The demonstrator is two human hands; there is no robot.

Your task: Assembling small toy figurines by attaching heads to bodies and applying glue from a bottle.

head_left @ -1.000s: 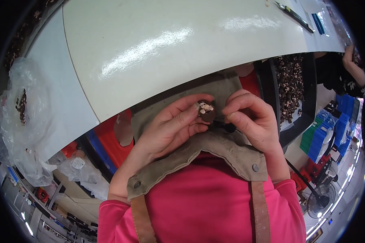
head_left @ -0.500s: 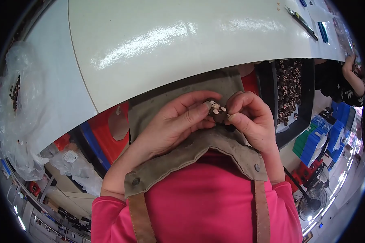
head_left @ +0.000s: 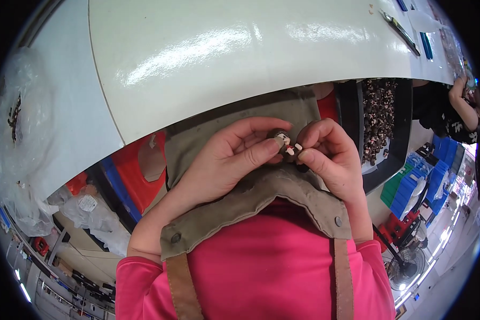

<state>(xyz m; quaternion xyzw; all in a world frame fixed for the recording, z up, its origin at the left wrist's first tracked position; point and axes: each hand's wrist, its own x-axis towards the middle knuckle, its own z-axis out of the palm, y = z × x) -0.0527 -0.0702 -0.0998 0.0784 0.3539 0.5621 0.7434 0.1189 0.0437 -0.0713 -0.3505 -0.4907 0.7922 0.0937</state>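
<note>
- In the frame's middle, the left hand [head_left: 224, 160] and right hand [head_left: 330, 157] pinch one small dark part [head_left: 280, 140] with white pins, over the apron [head_left: 240, 202].
- It seems a fitting step; the next move needs a fine, steady grip.

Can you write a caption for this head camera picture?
Both hands, left and right, pinch a small dark part over an apron.

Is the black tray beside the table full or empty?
Full. The black tray at the person's right is covered with small dark pieces across its inside; almost no bare bottom shows between them.

Workshop: workbench [head_left: 240, 58], parts tray [head_left: 378, 117]
</note>
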